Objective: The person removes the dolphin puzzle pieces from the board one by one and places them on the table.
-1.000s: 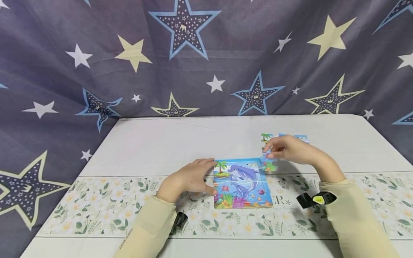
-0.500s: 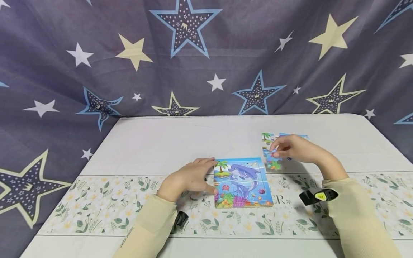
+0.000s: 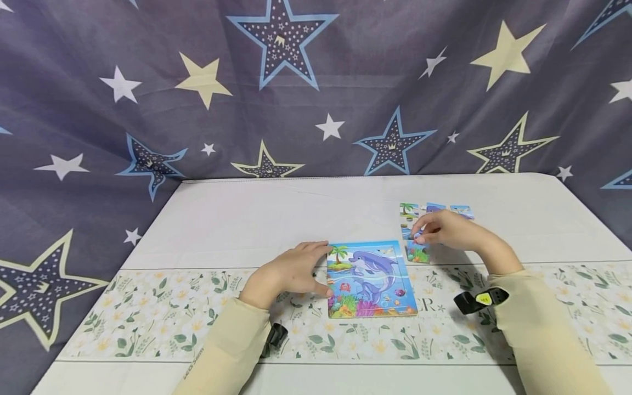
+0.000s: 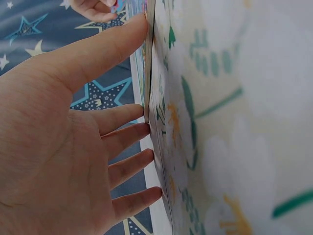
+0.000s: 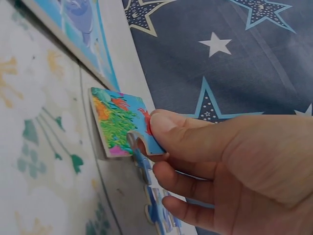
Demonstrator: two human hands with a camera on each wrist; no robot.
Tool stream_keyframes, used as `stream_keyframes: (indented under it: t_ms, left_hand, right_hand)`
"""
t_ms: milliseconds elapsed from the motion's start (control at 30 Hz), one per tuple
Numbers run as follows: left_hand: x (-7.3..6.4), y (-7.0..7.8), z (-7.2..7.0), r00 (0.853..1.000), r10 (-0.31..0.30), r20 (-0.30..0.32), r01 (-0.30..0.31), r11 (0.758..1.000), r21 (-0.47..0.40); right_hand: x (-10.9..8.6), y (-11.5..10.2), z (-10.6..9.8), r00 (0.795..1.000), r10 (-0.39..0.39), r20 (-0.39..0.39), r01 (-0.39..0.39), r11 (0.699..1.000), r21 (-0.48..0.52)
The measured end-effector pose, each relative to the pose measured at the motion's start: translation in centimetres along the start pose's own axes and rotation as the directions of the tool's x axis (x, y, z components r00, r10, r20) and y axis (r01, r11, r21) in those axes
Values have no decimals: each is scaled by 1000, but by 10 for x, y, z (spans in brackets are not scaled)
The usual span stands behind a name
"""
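A square dolphin puzzle board [image 3: 370, 280] lies on the table in front of me. My left hand [image 3: 288, 274] rests at its left side with the fingers spread; in the left wrist view the thumb [image 4: 122, 41] touches the board's edge. To the board's upper right, my right hand [image 3: 454, 233] pinches a puzzle piece [image 5: 117, 122] printed with green coral and a red crab. That piece is tilted in the right wrist view. Behind it sit a palm tree piece [image 3: 408, 209] and other loose pieces, some hidden under the right hand.
A bird piece [image 3: 462, 211] lies beyond the right hand. The white tablecloth [image 3: 276, 214] has a flowered band across it. A dark curtain with stars [image 3: 316, 82] hangs behind the table's far edge.
My right hand has shifted slightly right with the coral piece, away from the board's corner. More of the pieces behind it now show. The left hand has stayed in place.
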State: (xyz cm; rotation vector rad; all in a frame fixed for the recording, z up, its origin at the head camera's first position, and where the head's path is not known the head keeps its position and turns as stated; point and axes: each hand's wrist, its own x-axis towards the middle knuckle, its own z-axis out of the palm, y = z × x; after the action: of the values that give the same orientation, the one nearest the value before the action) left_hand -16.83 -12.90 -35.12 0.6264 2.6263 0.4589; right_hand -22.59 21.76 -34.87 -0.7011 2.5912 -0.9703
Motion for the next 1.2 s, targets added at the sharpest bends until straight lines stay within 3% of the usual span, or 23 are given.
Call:
stream_keyframes:
  t_ms: [800,1200]
  left_hand:
    - [-1,5,-3,1000,-14,8,14,1000,-6]
    - [1,3,-2,1000,-4,0,4,1000,-9]
  right_hand:
    - [4,4,6,1000,2,-7,-2,998,-57]
    - [5,-3,4,998,47,-45,-50,996,-69]
